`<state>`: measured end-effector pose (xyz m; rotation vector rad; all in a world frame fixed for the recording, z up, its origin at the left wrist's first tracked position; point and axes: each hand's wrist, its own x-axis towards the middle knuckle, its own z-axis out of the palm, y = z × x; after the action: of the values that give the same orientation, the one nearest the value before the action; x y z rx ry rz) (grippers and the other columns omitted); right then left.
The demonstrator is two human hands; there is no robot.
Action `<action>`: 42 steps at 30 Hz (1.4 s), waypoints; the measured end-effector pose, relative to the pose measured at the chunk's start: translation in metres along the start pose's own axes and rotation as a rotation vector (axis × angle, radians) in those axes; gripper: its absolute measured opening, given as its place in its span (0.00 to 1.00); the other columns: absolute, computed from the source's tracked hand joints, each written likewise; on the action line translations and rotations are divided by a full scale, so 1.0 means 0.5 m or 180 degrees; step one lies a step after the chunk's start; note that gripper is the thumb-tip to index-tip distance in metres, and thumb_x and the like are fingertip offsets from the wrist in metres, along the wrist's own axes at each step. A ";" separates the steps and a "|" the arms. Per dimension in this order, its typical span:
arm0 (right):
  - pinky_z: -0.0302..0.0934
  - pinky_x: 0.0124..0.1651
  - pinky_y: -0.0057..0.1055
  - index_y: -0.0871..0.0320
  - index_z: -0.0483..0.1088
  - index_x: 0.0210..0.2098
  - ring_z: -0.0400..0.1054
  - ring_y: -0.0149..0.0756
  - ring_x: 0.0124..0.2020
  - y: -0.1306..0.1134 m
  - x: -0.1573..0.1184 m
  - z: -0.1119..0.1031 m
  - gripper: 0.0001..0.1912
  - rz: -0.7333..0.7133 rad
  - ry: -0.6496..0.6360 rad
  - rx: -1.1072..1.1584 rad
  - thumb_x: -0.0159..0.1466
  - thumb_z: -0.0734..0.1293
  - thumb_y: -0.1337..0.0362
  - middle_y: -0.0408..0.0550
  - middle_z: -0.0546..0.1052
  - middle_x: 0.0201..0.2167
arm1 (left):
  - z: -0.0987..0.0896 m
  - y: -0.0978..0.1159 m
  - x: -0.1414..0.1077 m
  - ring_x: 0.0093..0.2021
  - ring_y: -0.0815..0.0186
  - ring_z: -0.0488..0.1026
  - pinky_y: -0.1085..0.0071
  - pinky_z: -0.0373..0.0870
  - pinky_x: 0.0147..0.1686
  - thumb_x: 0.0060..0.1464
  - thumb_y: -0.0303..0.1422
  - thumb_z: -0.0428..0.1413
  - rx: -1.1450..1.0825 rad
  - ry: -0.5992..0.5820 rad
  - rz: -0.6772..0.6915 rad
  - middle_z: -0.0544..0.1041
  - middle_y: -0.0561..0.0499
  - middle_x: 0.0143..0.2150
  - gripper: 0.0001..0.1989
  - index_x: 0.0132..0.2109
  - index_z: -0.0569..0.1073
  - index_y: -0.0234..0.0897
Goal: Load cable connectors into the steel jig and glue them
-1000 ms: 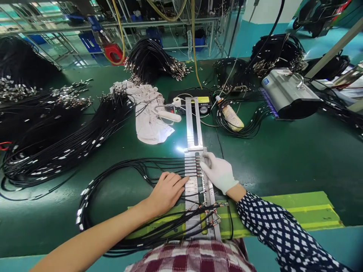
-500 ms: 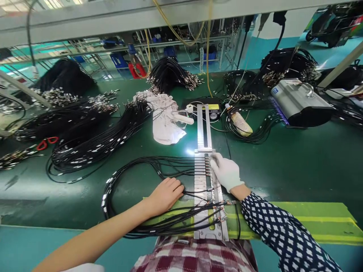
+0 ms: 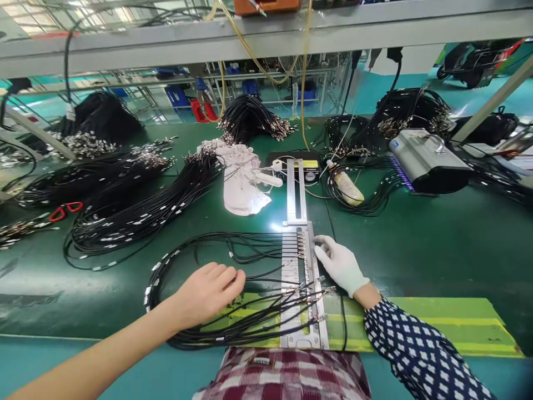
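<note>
My bare left hand [image 3: 213, 293] is over the cable loop, fingers curled and closed on a black cable [image 3: 263, 274] that runs right toward the slotted metal fixture [image 3: 290, 270]. My right hand [image 3: 339, 265], in a white glove, is at the fixture's right edge with thumb and forefinger apart and nothing visible between them. Several black cables [image 3: 258, 235] lie in the upper slots, their metal ends [image 3: 300, 244] in a row. Lower down, a loose bundle of cables [image 3: 250, 329] crosses the fixture, metal-tipped ends [image 3: 321, 318] pointing right.
A white cloth glove [image 3: 241, 191] lies beyond the fixture, near a black control box [image 3: 312, 166]. Large cable bundles [image 3: 137, 222] spread over the left. Red-handled scissors [image 3: 58, 213] lie far left. A grey lamp housing [image 3: 428, 161] stands right. A metal beam [image 3: 166, 41] crosses above.
My left hand has lifted and moved left from the cables beside the fixture. My right hand has drawn right, away from the row of cable ends. The view has tilted up slightly.
</note>
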<state>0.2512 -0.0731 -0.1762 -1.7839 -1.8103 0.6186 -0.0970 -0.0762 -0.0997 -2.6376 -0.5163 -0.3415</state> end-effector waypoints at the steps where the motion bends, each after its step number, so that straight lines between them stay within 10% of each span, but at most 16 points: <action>1: 0.64 0.38 0.33 0.52 0.70 0.49 0.72 0.38 0.35 0.000 -0.010 0.001 0.15 -0.0020 0.0012 0.0137 0.69 0.58 0.56 0.44 0.77 0.32 | 0.011 0.004 -0.008 0.26 0.65 0.63 0.67 0.58 0.29 0.61 0.18 0.43 -0.0002 0.0037 -0.0075 0.68 0.51 0.29 0.14 0.45 0.70 0.35; 9: 0.64 0.56 0.42 0.53 0.73 0.46 0.68 0.43 0.53 -0.009 -0.085 -0.017 0.12 -0.1053 -0.0069 0.0235 0.70 0.59 0.61 0.52 0.74 0.51 | 0.140 0.077 -0.040 0.29 0.63 0.68 0.67 0.65 0.29 0.67 0.28 0.45 -0.0811 -0.0420 -0.0959 0.71 0.49 0.31 0.11 0.42 0.72 0.34; 15: 0.62 0.47 0.43 0.55 0.74 0.40 0.67 0.44 0.47 -0.035 -0.161 -0.027 0.10 -0.1526 -0.0404 -0.0151 0.69 0.61 0.61 0.54 0.75 0.48 | 0.069 0.053 -0.011 0.46 0.62 0.71 0.67 0.71 0.45 0.67 0.26 0.47 -0.1955 0.0059 -0.1411 0.73 0.44 0.45 0.12 0.52 0.71 0.37; 20: 0.60 0.41 0.38 0.55 0.72 0.28 0.67 0.37 0.36 -0.047 -0.167 -0.046 0.17 -0.1826 -0.0662 0.0145 0.70 0.59 0.58 0.49 0.75 0.34 | 0.038 0.023 0.008 0.37 0.68 0.73 0.74 0.71 0.37 0.67 0.26 0.46 -0.2235 0.0293 -0.1796 0.75 0.50 0.37 0.13 0.54 0.70 0.39; 29: 0.62 0.42 0.35 0.55 0.74 0.33 0.71 0.36 0.37 -0.022 -0.095 -0.066 0.12 -0.1184 -0.0100 0.0034 0.70 0.61 0.64 0.47 0.79 0.35 | 0.081 0.041 0.006 0.35 0.64 0.74 0.70 0.67 0.35 0.70 0.37 0.44 -0.2644 -0.1761 -0.1565 0.76 0.51 0.35 0.14 0.42 0.72 0.39; 34: 0.63 0.55 0.46 0.55 0.74 0.48 0.69 0.46 0.54 -0.032 -0.072 -0.032 0.13 -0.1213 -0.0134 -0.0285 0.64 0.68 0.62 0.54 0.76 0.52 | 0.050 0.000 -0.010 0.42 0.60 0.72 0.65 0.65 0.45 0.59 0.36 0.61 -0.2280 -0.1916 -0.1238 0.75 0.51 0.39 0.10 0.45 0.72 0.38; 42: 0.60 0.58 0.52 0.56 0.74 0.34 0.68 0.46 0.53 -0.046 -0.052 0.009 0.08 -0.1801 -0.0145 -0.0530 0.68 0.64 0.65 0.53 0.75 0.52 | 0.040 -0.067 -0.063 0.49 0.61 0.71 0.64 0.64 0.53 0.61 0.28 0.57 -0.2093 -0.1631 -0.1179 0.75 0.49 0.46 0.08 0.47 0.75 0.41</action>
<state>0.2306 -0.0995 -0.1659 -1.2564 -2.3154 0.2895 -0.1358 -0.0487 -0.1151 -3.2667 -1.2482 0.0970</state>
